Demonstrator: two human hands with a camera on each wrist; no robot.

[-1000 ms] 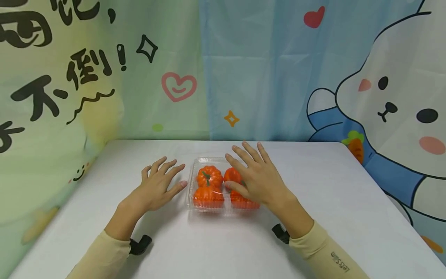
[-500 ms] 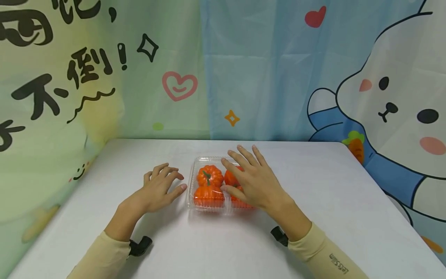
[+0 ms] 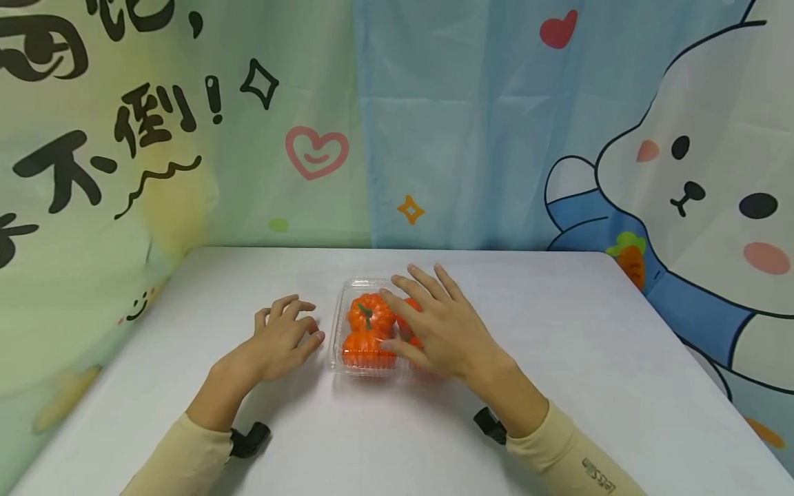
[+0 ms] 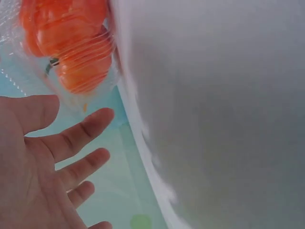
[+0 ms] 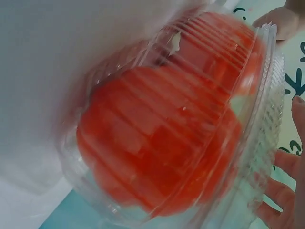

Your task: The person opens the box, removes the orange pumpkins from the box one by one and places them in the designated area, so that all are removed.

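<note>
A clear plastic clamshell box (image 3: 366, 283) lies on the white table, holding several small orange pumpkins (image 3: 371, 312). My left hand (image 3: 278, 346) hovers just left of the box, fingers spread and slightly bent, with a gap between fingertips and plastic. In the left wrist view the pumpkins (image 4: 85, 71) show through ribbed plastic beyond the thumb. Over the right part of the box is my right hand (image 3: 437, 331), fingers extended and spread, covering the pumpkins there. The right wrist view shows a large orange pumpkin (image 5: 147, 143) close up, with the fingers (image 5: 281, 193) at the edge; contact is unclear.
The white table (image 3: 620, 386) extends on both sides of the box. Behind it hangs a printed cloth (image 3: 428, 124) with hearts, lettering and a cartoon bear. A black wrist camera (image 3: 250, 439) sits under the left sleeve, another (image 3: 490, 425) under the right.
My right hand has moved slightly left and nearer, covering more of the box's right side. My left hand's fingers have bent a little more and sunk slightly. The box stays put.
</note>
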